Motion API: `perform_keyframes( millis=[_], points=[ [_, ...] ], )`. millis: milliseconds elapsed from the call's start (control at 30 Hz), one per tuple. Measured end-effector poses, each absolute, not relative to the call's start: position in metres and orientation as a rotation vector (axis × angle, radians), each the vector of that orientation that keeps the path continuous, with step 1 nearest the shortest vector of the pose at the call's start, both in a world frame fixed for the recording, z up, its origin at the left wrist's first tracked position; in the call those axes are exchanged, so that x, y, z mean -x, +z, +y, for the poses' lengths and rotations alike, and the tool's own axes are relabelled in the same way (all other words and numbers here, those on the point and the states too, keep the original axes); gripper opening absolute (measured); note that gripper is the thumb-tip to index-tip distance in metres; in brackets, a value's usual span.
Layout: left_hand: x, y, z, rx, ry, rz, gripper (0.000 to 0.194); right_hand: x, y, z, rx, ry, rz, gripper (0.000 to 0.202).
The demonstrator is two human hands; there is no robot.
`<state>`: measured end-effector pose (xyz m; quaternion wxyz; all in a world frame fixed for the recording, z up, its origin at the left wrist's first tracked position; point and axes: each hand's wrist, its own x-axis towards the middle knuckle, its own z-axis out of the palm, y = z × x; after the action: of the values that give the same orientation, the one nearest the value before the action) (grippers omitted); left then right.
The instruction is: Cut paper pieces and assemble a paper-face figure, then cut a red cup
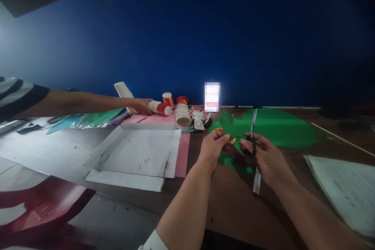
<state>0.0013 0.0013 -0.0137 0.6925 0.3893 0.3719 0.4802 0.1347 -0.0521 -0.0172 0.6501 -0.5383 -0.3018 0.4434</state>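
My left hand (213, 149) is closed, its thumb and fingers pinching a small yellow and red patterned piece (217, 129). In my right hand (269, 158) is a pair of scissors (252, 140), held by the black handles with the blades pointing away from me. The two hands are close together but apart, over the brown table (234, 207). Beneath and beyond them lie green sheets (272, 127), one with a large rounded outline. A pale narrow strip (256, 183) shows below my right hand. Something dark red between the hands is too blurred to name.
At the left another person's hand (143, 106) touches a paper cup (159, 107). Stacked cups (183, 115) lie nearby. White cardboard (131, 152) rests over pink paper (184, 154). At the right are a thin stick (341, 138) and papers (345, 187). A red chair (49, 199) stands front left.
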Motion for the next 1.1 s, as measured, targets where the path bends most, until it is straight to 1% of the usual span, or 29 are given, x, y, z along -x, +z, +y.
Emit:
perform_keyframes(
  millis=[100, 233, 333, 433, 667, 1100],
  points=[
    [-0.001, -0.016, 0.006, -0.829, 1.141, 0.828, 0.028, -0.133, -0.017, -0.054, 1.169, 1.144, -0.741, 0.045],
    [-0.001, -0.020, 0.012, -0.784, 1.198, 0.828, 0.027, -0.133, -0.016, -0.059, 1.270, 1.239, -0.875, 0.045],
    [0.000, -0.019, 0.013, -0.739, 1.230, 0.807, 0.028, -0.134, -0.016, -0.061, 1.337, 1.235, -0.956, 0.048],
    [0.000, -0.016, 0.013, -0.712, 1.248, 0.790, 0.029, -0.134, -0.017, -0.061, 1.358, 1.223, -0.996, 0.046],
    [-0.001, -0.013, 0.012, -0.681, 1.240, 0.766, 0.022, -0.130, -0.015, -0.060, 1.338, 1.198, -1.032, 0.041],
    [0.000, -0.010, 0.010, -0.671, 1.210, 0.770, 0.015, -0.131, -0.020, -0.054, 1.316, 1.221, -0.990, 0.044]
  ],
)
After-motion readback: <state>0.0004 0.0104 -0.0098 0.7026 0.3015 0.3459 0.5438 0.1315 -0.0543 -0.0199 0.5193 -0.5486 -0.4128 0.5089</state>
